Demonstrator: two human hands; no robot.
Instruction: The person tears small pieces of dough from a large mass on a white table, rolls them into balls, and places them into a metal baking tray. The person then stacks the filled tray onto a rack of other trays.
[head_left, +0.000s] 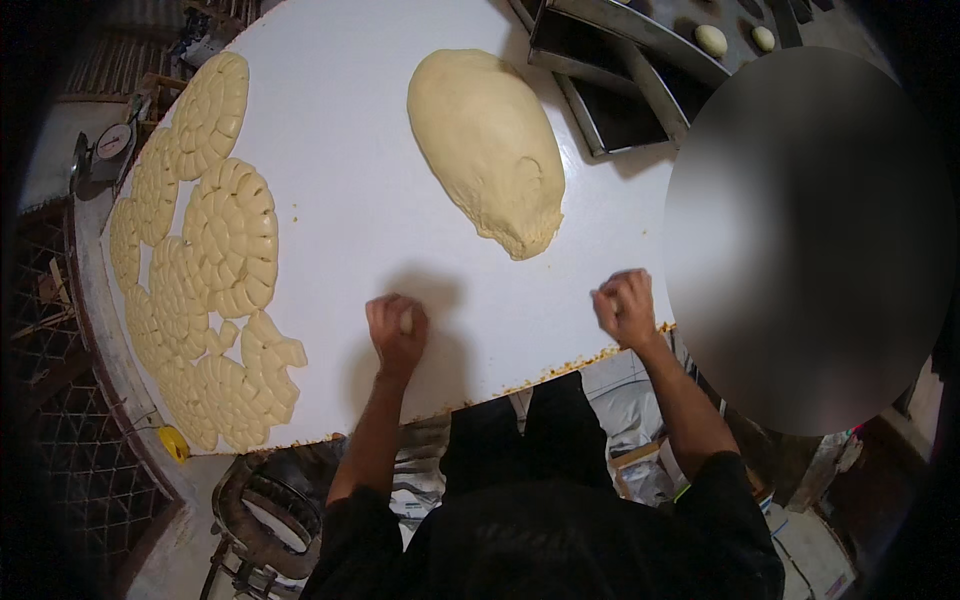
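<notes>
On the white tabletop (330, 225), my left hand (397, 330) is curled around a small piece of dough (407, 321). My right hand (626, 307), near the table's front edge, is curled around another small dough piece (615, 304), mostly hidden by the fingers. Beyond and between the hands lies a large smooth oval mass of dough (487, 142), rough at its near end. Along the left side of the table spread several flat rounds of dough cut into segments (231, 236); a partly broken-up round (270, 360) lies nearest my left hand.
Stacked metal baking pans (607, 124) stand at the back right. Behind them a dark tray (671, 15) bears dough balls (710, 40). A dial scale (112, 142) sits beyond the left edge. A yellow object (173, 444) is at the front left corner. A blurred oval hides the right side.
</notes>
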